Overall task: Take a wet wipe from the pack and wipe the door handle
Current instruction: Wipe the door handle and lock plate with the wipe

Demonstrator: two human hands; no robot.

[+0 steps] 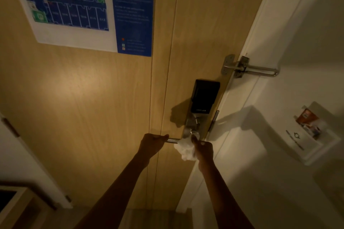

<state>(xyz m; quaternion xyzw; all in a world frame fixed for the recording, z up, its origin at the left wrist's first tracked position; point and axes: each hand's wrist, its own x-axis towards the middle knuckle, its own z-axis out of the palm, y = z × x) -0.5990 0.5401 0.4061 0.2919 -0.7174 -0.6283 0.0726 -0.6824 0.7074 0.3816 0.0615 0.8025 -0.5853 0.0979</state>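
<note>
We stand before a pale wooden door (pixel 93 98) that fills most of the view, with a white door frame (pixel 247 72) and white wall (pixel 279 173) to the right of our hands. High above and left of our grip, a blue-and-white evacuation floor plan (pixel 80 5) is fixed to the door. Right of our right hand and a little higher, a white wall holder (pixel 327 147) carries a card (pixel 307 117). Directly above our right hand we see the black electronic lock housing (pixel 203 96) on its metal plate, and higher still a metal swing-bar door guard (pixel 249 68) bridges door and frame.

Our left hand (pixel 151 145) is closed around the free end of the metal lever door handle (pixel 173 140), fingers curled over the bar. Our right hand (pixel 203 149) is bunched around a crumpled white wet wipe (pixel 184 149), pressing it against the handle near its pivot, just below the lock plate. The wipe sits between our two hands, touching the bar, and part of it hangs below our right fingers (pixel 195 140). A short bare stretch of handle shows between our left hand and the wipe.
</note>
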